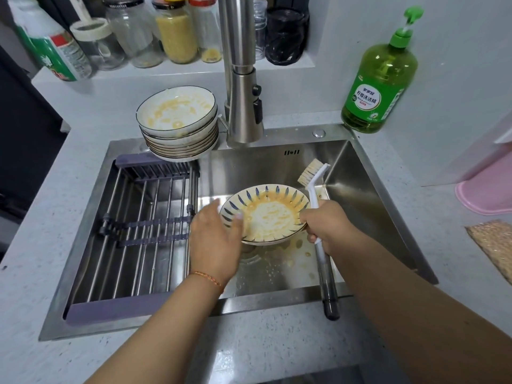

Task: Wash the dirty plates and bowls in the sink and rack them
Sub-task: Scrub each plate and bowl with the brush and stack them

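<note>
- Grey speckled countertop (33,273) surrounds a stainless sink (368,195); its drying rack (144,234) sits at 9 o'clock.
- Stacked dirty plates (177,120) rest at 11 o'clock, beside the faucet (243,106).
- Left hand (213,239) grips a blue-patterned dirty plate (268,214) by its rim, thumb on top.
- Right hand (327,225), at the plate's 3 o'clock, curls its fingers around a dish brush (315,189).
- Green detergent bottle (379,87) stands at 1 o'clock.

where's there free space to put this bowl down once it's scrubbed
The drying rack across the sink's left half holds nothing on its bars. The counter between the stacked dirty dishes and the jars is bare, as is the front counter strip. Crowded: the sink's right half, with the left hand, bowl, right hand and brush.
</note>
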